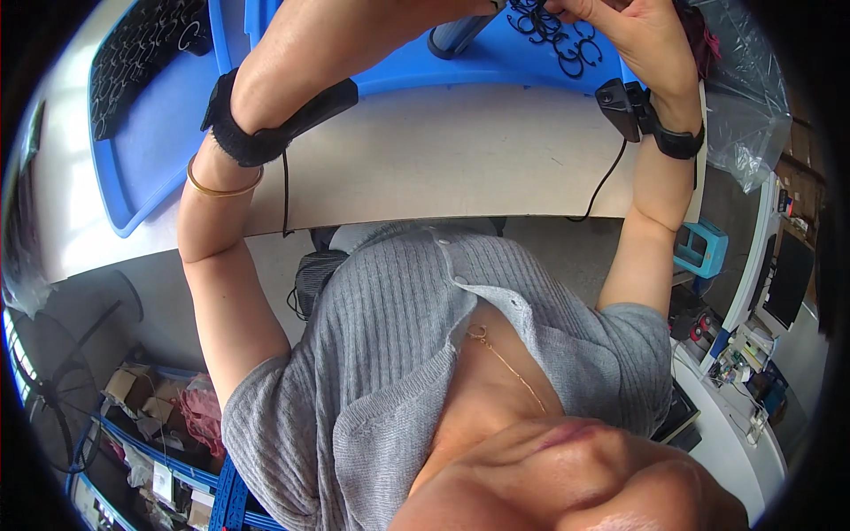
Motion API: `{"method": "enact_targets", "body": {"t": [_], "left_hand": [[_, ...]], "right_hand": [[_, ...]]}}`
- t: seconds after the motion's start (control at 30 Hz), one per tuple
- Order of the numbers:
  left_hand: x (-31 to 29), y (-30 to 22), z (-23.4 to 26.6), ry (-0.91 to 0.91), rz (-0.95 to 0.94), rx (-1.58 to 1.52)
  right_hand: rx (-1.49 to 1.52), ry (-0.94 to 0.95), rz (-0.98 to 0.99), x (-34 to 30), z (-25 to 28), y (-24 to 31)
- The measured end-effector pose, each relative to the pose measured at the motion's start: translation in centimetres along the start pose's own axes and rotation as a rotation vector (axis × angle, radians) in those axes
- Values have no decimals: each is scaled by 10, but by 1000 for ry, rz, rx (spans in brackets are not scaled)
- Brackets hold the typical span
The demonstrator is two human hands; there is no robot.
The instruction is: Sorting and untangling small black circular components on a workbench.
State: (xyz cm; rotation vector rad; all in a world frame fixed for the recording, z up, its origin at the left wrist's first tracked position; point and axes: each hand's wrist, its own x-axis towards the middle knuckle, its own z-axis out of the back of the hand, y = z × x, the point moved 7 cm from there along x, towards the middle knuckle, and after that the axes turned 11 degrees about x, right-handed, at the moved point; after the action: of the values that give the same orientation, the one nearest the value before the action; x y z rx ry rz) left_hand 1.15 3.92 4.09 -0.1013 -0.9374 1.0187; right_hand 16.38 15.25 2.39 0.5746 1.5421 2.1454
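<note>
My left hand (469, 5) is at the top edge, mostly cut off by the frame, so its fingers cannot be read. Just below it a dark grey cylinder (458, 35) stands tilted on a blue tray (390, 84); whether the hand touches it is unclear. Beside the cylinder, several thin black open rings (553, 40) lie in a loose pile. My right hand (642, 31) reaches in over the pile from the right, thumb and finger pinched together at the rings' far edge. What sits between those fingertips is too small to make out.
On the left is another blue tray (133, 177) holding many black rings in rows (146, 57). A pale table (443, 150) runs in front of me. Clear plastic sheeting (744, 106) hangs at the right. Straps with black devices and cables circle both wrists. Shelves with boxes stand lower left.
</note>
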Motion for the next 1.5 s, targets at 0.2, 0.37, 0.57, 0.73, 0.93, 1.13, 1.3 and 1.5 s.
{"method": "enact_targets", "body": {"t": [0.2,0.37,0.57,0.73,0.93,1.13,1.3,1.5], "left_hand": [[-1,12,-5,18,17,-54],[-1,10,-3,39,23,-28],[-3,15,-7,41,89,-47],[-1,5,0,7,7,143],[-1,6,8,38,50,145],[0,5,10,-3,20,81],[0,4,14,-32,4,14],[0,3,11,-10,3,37]], "right_hand": [[-109,20,-117,-1,-14,15],[-31,57,-13,-3,-13,5],[-32,83,1,-2,-16,1],[-97,22,21,-3,-11,5],[-58,-51,68,-1,15,9],[-339,-29,-105,7,36,5],[-829,205,-174,2,37,-22],[-1048,276,-341,-17,48,-56]]}}
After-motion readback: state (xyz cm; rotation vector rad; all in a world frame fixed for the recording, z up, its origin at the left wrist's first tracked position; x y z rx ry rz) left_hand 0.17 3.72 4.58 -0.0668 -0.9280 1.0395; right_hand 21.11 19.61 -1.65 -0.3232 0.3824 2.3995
